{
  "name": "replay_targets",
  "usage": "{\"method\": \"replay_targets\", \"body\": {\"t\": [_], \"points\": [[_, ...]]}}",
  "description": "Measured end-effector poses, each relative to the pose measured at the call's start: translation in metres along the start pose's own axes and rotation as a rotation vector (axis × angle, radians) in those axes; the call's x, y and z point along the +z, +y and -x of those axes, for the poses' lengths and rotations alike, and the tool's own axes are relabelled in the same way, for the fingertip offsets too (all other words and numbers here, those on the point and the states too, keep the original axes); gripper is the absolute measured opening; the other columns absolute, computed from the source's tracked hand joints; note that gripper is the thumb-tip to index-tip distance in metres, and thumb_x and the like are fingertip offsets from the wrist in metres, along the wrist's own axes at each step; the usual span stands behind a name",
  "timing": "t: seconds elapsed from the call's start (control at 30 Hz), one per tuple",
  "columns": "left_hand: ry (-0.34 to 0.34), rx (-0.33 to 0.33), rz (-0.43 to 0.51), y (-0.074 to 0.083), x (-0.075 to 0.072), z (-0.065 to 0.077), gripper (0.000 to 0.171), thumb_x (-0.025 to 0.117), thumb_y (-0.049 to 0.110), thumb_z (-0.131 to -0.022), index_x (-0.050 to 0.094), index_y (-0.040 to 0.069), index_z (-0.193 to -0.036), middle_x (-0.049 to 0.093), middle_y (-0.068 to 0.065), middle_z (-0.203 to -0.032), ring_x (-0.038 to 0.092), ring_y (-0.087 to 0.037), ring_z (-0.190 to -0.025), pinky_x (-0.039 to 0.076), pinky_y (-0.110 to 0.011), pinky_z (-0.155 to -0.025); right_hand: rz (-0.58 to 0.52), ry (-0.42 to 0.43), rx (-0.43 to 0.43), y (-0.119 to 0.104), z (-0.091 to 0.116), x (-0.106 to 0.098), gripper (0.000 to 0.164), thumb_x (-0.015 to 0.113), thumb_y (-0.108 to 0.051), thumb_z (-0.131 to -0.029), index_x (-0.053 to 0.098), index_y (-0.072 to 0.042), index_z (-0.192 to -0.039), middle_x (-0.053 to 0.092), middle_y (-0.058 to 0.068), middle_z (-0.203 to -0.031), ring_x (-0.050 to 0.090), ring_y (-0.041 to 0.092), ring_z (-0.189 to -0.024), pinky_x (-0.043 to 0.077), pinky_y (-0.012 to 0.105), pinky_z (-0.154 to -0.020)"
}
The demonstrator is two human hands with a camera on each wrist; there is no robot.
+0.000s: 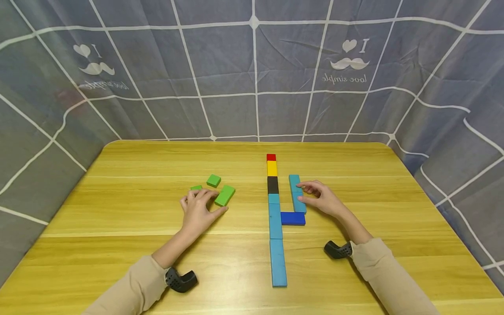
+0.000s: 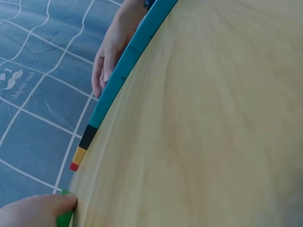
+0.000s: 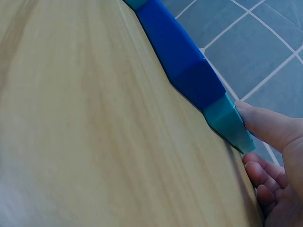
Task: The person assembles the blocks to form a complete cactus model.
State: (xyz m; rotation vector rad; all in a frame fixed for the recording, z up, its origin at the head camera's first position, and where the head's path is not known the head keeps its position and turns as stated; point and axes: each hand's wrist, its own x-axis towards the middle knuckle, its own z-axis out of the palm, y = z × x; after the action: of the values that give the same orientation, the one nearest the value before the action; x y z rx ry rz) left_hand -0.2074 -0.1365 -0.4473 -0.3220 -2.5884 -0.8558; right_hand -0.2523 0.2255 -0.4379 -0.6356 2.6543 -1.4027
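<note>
In the head view my left hand (image 1: 197,213) reaches over the green blocks. Its index finger is right at the left edge of one green block (image 1: 226,195), with the thumb close to that block's near end. Another green block (image 1: 214,180) lies just beyond, and a third (image 1: 196,187) is mostly hidden by the fingers. On the other side, my right hand (image 1: 323,200) touches the right side of two light blue blocks (image 1: 297,197) laid end to end. Its thumb (image 3: 258,118) rests against them in the right wrist view, the other fingers bent below.
A straight line of blocks runs away from me: light blue (image 1: 278,262) nearest, then black (image 1: 273,185), yellow (image 1: 271,168) and red (image 1: 271,157). A dark blue block (image 1: 293,218) bridges this line and the light blue pair. Behind the table (image 1: 130,175) hangs a grey checked curtain (image 1: 228,61).
</note>
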Motion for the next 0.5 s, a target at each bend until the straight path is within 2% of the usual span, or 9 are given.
{"method": "replay_targets", "body": {"t": [0.2,0.37,0.5], "points": [[0.003,0.025,0.014,0.003,0.002,0.000,0.036,0.078,0.021,-0.072,0.067,0.005,-0.102,0.065,-0.010,-0.102,0.043,-0.030,-0.097,0.015,-0.053,-0.085,0.015,-0.001,0.016,-0.001,0.000,-0.001,0.038,0.066,-0.015,-0.084,0.058,-0.003,-0.119,0.052,0.011,-0.100,0.044,0.021,-0.088,0.037,0.026,-0.074],[-0.005,0.068,0.047,0.006,0.005,-0.005,0.035,0.077,0.018,-0.073,0.066,0.005,-0.104,0.063,-0.011,-0.105,0.044,-0.031,-0.098,0.013,-0.055,-0.085,0.013,-0.001,0.027,-0.025,0.004,-0.001,0.037,0.065,-0.007,-0.084,0.056,0.004,-0.118,0.052,0.018,-0.101,0.045,0.026,-0.089,0.037,0.028,-0.075],[-0.043,0.104,0.106,0.012,0.009,-0.012,0.035,0.076,0.019,-0.074,0.066,0.007,-0.105,0.062,-0.009,-0.107,0.044,-0.028,-0.096,0.013,-0.054,-0.085,0.004,-0.011,0.030,-0.036,0.007,-0.003,0.037,0.063,-0.004,-0.084,0.055,0.008,-0.118,0.051,0.023,-0.103,0.045,0.031,-0.090,0.037,0.030,-0.076]]}}
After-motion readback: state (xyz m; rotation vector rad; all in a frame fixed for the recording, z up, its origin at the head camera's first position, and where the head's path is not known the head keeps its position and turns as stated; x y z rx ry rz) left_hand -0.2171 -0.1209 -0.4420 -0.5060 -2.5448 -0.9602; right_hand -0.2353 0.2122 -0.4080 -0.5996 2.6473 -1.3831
